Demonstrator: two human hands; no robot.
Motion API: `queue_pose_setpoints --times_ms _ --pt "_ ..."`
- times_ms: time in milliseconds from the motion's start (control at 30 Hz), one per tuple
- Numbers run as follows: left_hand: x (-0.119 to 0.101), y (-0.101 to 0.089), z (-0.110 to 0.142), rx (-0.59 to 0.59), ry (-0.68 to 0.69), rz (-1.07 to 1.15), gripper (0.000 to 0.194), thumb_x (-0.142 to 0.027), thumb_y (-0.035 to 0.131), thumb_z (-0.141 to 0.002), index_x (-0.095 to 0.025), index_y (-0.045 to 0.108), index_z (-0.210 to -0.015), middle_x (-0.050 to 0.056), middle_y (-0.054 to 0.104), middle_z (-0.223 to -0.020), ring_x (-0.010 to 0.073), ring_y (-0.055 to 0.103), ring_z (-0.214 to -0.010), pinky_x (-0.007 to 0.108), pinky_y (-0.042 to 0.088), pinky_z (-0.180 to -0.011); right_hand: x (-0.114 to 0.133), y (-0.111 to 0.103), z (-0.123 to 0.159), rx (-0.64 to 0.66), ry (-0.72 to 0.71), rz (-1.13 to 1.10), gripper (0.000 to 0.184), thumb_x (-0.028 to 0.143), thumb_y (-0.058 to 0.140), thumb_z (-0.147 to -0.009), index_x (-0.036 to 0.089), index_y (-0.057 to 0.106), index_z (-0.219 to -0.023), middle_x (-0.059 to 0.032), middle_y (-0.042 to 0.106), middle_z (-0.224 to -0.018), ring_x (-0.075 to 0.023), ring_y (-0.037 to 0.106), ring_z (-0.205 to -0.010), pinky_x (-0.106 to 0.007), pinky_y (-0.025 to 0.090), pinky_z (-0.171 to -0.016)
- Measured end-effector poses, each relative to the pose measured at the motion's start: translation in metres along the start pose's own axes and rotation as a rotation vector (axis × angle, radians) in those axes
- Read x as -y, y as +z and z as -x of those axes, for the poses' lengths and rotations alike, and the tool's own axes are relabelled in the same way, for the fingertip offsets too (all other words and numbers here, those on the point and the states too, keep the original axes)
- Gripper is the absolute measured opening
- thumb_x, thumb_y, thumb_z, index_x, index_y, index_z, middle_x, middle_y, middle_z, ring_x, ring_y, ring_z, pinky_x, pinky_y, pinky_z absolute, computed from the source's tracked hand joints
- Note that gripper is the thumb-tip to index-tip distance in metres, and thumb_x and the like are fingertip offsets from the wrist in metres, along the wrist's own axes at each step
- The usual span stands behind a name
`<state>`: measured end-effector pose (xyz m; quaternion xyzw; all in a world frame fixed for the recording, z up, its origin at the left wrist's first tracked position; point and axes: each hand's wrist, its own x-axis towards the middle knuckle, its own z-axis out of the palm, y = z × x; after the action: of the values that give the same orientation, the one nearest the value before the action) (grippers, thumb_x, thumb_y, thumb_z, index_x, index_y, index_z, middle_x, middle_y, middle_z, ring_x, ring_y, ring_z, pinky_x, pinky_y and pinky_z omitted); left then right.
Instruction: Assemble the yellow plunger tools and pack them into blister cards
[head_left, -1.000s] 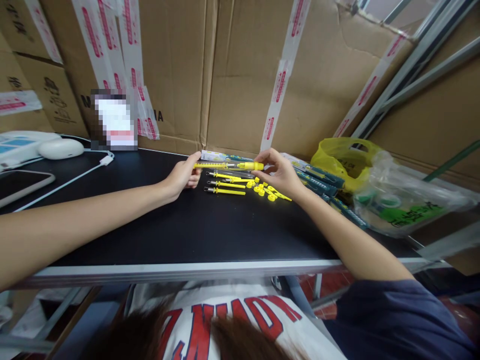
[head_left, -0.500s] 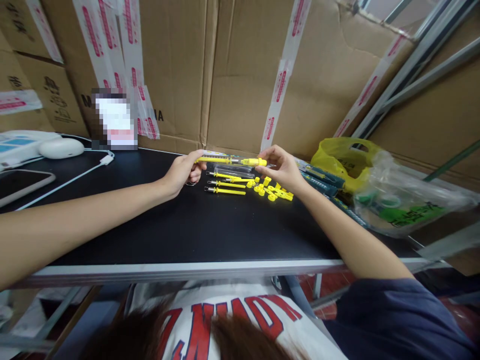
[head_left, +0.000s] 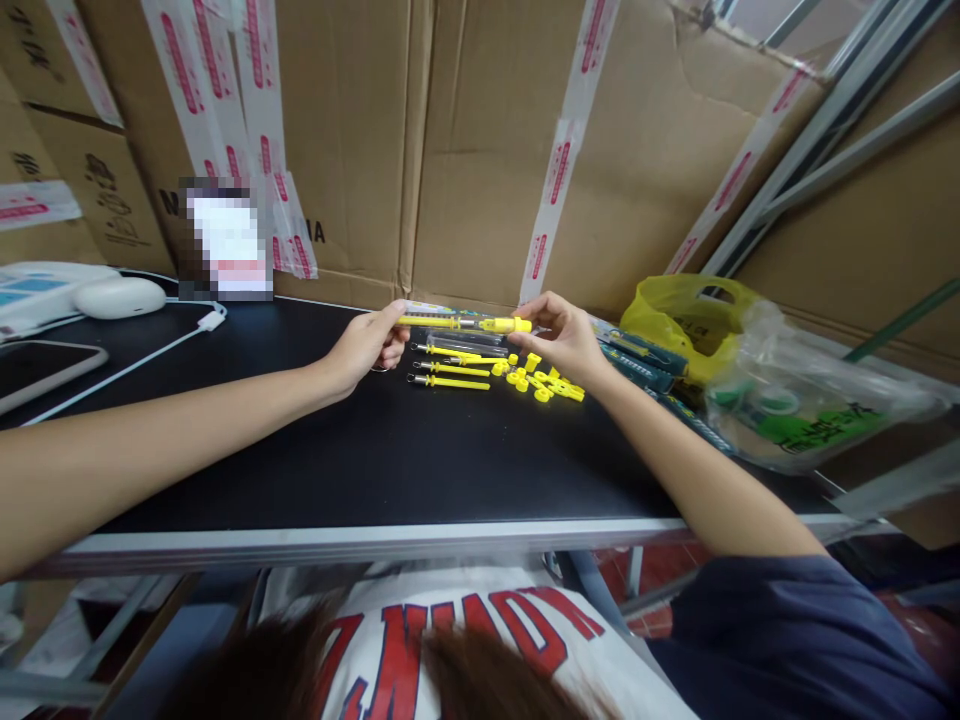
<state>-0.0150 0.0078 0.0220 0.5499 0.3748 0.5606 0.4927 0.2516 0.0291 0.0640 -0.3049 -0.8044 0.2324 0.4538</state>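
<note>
Head view: left hand (head_left: 369, 345) and right hand (head_left: 566, 338) each pinch one end of a yellow pen (head_left: 442, 323), lying sideways, pretty much along the tabletop's (head_left: 450, 460) back edge.

On your flat black table (head_left: 450, 460): slim yellow plastic rods (head_left: 451, 383) left of small round yellow plastic caps (head_left: 541, 395).

A slim yellow pen-shaped plastic piece (head_left: 459, 323) lies nearly level, raised off the black bench (head_left: 450, 460), between the left hand (head_left: 371, 345) and right hand (head_left: 561, 338). It shows a silvery middle and a thicker, brighter yellow right end.
</note>
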Motion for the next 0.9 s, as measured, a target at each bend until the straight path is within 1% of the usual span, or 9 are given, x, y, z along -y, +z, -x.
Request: queue_pose_setpoints --times_ms 100,267,400,500,600,733,900 --pt "0.001 0.000 -0.002 -0.023 0.000 0.019 0.038 -0.039 0.042 -0.095 -0.016 0.048 -0.066 -0.007 0.035 -0.040 0.0048 0.034 -0.035 0.016 0.032 -0.039 -0.001 -0.002 -0.001 0.017 0.004 -0.006 0.042 0.046 0.081 -0.065 0.019 0.056 -0.086 0.0006 0.064 -0.075 -0.0092 0.058 -0.059 -0.022 0.050 -0.052" --pt "0.003 -0.004 -0.005 0.001 0.055 0.058 0.029 -0.039 0.048 -0.090 -0.018 0.046 -0.070 -0.007 0.038 -0.043 0.0055 0.037 -0.036 0.016 0.033 -0.040 -0.002 -0.005 -0.002 0.050 0.061 -0.077 0.044 0.044 0.081 -0.065 0.019 0.054 -0.087 0.0030 0.062 -0.069 -0.0085 0.058 -0.052 -0.023 0.050 -0.051" --pt "0.003 -0.005 -0.006 -0.023 0.086 0.019 0.031 -0.041 0.052 -0.088 -0.018 0.046 -0.069 -0.007 0.037 -0.044 0.0052 0.037 -0.037 0.016 0.032 -0.040 -0.003 -0.006 -0.003 0.085 0.067 -0.140 0.044 0.039 0.083 -0.064 0.018 0.054 -0.089 0.0016 0.063 -0.076 -0.0089 0.062 -0.058 -0.023 0.053 -0.056" --pt "0.003 -0.004 -0.004 -0.029 0.105 -0.009 0.034 -0.044 0.053 -0.089 -0.018 0.045 -0.068 -0.007 0.037 -0.046 0.0043 0.037 -0.037 0.016 0.031 -0.039 -0.002 -0.005 -0.003 0.102 0.052 -0.129 0.042 0.038 0.082 -0.065 0.017 0.055 -0.089 0.0002 0.064 -0.080 -0.0090 0.062 -0.062 -0.023 0.053 -0.059" --pt "0.002 -0.003 -0.003 -0.037 0.138 -0.023 0.034 -0.044 0.054 -0.089 -0.017 0.046 -0.069 -0.007 0.039 -0.049 0.0032 0.036 -0.038 0.016 0.030 -0.039 -0.001 -0.003 -0.002 0.087 0.046 -0.086 0.043 0.040 0.082 -0.065 0.017 0.056 -0.090 -0.0001 0.064 -0.078 -0.0095 0.061 -0.062 -0.023 0.052 -0.058" --pt "0.004 -0.004 -0.002 -0.046 0.145 -0.032 0.036 -0.046 0.053 -0.090 -0.017 0.045 -0.069 -0.007 0.039 -0.049 0.0033 0.037 -0.038 0.015 0.032 -0.039 0.000 0.000 0.000 0.047 0.015 -0.010 0.043 0.040 0.083 -0.063 0.017 0.057 -0.088 -0.0008 0.064 -0.080 -0.0098 0.059 -0.065 -0.024 0.051 -0.059" --pt "0.001 -0.002 0.000 -0.068 0.154 -0.048 0.034 -0.041 0.048 -0.095 -0.018 0.042 -0.070 -0.007 0.039 -0.051 0.0032 0.038 -0.039 0.015 0.033 -0.039 -0.001 0.005 0.003 0.023 -0.007 0.000 0.041 0.041 0.081 -0.066 0.017 0.057 -0.090 -0.0025 0.066 -0.086 -0.0110 0.060 -0.070 -0.024 0.051 -0.061"
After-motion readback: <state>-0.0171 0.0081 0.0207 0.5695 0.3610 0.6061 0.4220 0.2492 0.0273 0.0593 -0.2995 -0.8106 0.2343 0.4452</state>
